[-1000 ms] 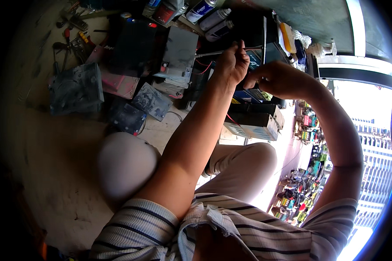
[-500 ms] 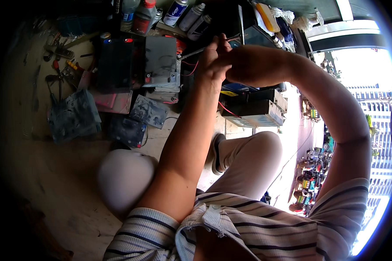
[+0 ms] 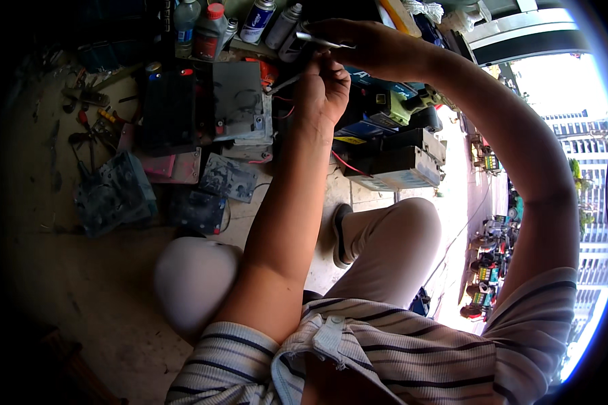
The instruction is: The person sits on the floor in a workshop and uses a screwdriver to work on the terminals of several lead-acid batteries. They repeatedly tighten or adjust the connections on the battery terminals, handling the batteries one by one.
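My left hand (image 3: 323,98) is up at the top middle with its fingers curled round a thin grey metal rod (image 3: 287,84), whose end sticks out to the left beside a grey battery (image 3: 238,98). Above and right of it, my right hand (image 3: 371,50) is closed on a shiny flat metal tool (image 3: 321,40). The tool lies nearly level across the space over my left fingertips. My right fingers are mostly in shadow. Whether tool and rod touch, I cannot tell.
A black battery (image 3: 171,111) stands left of the grey one; more batteries (image 3: 405,162) sit to the right with a red wire. Bottles and spray cans (image 3: 257,20) line the back. Pliers and hand tools (image 3: 91,128) lie on the left. My knees flank the near floor.
My right hand has moved up and left, and its shiny tool has turned from upright to nearly level. My left hand has shifted slightly left, still holding the rod. A green-yellow object now shows at right.
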The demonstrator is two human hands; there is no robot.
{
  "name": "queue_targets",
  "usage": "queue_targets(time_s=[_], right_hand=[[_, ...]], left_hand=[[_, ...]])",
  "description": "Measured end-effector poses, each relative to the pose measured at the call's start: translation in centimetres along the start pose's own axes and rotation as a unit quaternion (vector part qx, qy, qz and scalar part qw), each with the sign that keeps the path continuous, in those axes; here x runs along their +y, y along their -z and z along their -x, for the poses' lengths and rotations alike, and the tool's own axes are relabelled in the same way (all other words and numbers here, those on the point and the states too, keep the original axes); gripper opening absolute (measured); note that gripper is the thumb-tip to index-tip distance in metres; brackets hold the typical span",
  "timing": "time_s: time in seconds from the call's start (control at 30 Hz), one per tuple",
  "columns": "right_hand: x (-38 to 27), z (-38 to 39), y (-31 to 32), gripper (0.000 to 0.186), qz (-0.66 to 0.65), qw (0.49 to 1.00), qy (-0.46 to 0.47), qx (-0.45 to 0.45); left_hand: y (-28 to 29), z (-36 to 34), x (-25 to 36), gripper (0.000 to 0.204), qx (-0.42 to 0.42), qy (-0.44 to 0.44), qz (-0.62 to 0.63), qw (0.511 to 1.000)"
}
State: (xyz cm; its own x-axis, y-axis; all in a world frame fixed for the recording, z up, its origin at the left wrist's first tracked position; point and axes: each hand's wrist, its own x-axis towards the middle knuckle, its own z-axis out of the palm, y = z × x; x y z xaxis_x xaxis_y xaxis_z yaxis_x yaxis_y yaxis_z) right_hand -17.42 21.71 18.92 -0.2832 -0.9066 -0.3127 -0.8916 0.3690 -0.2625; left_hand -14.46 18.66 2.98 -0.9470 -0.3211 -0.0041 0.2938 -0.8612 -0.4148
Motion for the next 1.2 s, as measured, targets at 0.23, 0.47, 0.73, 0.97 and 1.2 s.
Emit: queue_targets(time_s=[0.23,0.47,0.73,0.97,1.2], right_hand=[[-4.1,1.2,1.3,0.040,0.122,0.944,0.032,-0.304],[3.1,1.2,2.6,0.039,0.174,0.944,-0.235,-0.155],[-3.8,6.0,1.1,0.041,0.065,0.980,-0.048,-0.182],[-1.7,15.5,3.6,0.039,0.071,0.914,-0.227,-0.328],[1.0,19.7,6.2,0.038,0.137,0.885,-0.380,-0.232]], left_hand=[[0.2,0.5,-0.1,0.015,0.012,0.018,-0.079,0.997],[-0.2,0.8,-0.7,0.018,0.021,-0.012,0.022,0.999],[-0.6,-0.1,-1.0,0.009,-0.020,-0.004,0.014,1.000],[-0.2,-0.4,2.2,0.016,-0.024,0.059,-0.050,0.997],[-0.3,-0.3,1.1,0.008,-0.074,0.115,0.045,0.990]])
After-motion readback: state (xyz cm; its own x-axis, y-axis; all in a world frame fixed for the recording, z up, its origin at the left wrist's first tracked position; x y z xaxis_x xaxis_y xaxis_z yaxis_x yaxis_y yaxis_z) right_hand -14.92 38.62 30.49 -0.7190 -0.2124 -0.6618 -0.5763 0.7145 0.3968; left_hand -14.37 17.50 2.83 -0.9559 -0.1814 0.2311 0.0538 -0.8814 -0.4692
